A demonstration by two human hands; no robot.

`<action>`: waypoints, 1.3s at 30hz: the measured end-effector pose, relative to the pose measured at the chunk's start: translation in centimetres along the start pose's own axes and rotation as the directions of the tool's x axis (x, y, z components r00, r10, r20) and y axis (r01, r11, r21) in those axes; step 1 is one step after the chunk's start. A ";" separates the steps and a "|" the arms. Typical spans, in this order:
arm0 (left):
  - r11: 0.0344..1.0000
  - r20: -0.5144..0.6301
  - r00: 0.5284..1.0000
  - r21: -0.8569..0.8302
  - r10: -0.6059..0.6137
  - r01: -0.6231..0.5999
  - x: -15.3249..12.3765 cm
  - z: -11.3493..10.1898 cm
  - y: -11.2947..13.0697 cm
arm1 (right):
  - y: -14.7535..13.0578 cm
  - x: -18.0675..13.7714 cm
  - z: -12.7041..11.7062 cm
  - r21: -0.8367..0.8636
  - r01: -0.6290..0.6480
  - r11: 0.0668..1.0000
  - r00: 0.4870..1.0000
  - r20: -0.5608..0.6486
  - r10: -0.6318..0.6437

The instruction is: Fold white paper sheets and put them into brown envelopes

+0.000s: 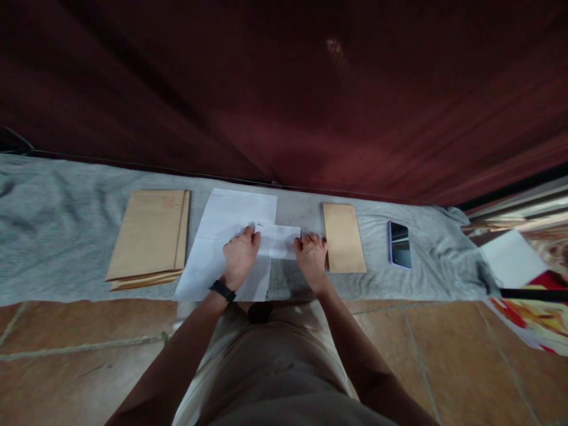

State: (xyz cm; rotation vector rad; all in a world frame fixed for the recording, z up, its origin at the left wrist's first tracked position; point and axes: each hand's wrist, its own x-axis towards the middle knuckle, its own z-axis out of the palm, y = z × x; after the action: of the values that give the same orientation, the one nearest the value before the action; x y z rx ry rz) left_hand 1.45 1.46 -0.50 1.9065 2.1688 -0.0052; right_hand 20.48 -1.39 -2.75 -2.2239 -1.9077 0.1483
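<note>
A folded sheet of white paper [278,239] lies crosswise between my two hands. My left hand [241,253] grips its left end with thumb and curled fingers, above larger white sheets [208,236] spread flat on the cloth. At the paper's other end, my right hand [311,254] pinches the edge, its fingers bent. Close beside that hand is a small stack of narrow brown envelopes [345,236]. A black band circles my left wrist.
Larger brown envelopes [148,234] are stacked at the left on the grey cloth [57,219]. A phone [400,245] rests to the right. Behind the narrow table hangs a dark red curtain [275,89]. A white box-like item [515,257] and colourful packaging [539,313] stand beyond the right end.
</note>
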 end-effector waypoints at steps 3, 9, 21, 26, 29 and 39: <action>1.000 -0.010 1.000 0.016 0.003 -0.003 0.2 0.2 0.0 | -0.1 0.2 0.0 -0.025 0.002 1.000 1.000 0.010 -0.002; 0.999 -0.010 1.000 0.035 0.002 -0.001 0.3 0.3 0.2 | 0.0 0.5 0.5 -0.050 0.003 0.999 1.000 -0.011 -0.004; 0.999 -0.023 1.000 0.048 0.014 -0.013 0.3 0.4 0.5 | -1.2 -1.1 0.3 0.082 0.135 0.987 0.990 -0.060 -0.131; 0.998 -0.033 0.999 0.053 0.041 -0.040 0.2 0.2 0.6 | -2.0 -2.4 2.0 0.158 0.305 0.939 0.952 -0.033 -0.303; 0.997 -0.040 0.998 0.061 0.053 -0.051 0.1 0.2 0.5 | -2.1 -2.9 2.9 0.142 0.275 0.951 0.961 -0.006 -0.277; 0.990 -0.162 0.977 0.041 0.138 -0.133 -0.1 0.9 0.1 | -2.5 -3.4 3.5 0.104 0.250 0.963 0.968 -0.049 -0.246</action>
State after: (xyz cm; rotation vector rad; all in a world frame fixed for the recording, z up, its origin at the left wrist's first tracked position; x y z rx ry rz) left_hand 1.75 1.22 -1.30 2.1371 2.1453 0.1519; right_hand 16.79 -4.05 -5.80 -1.8861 -2.0848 0.1684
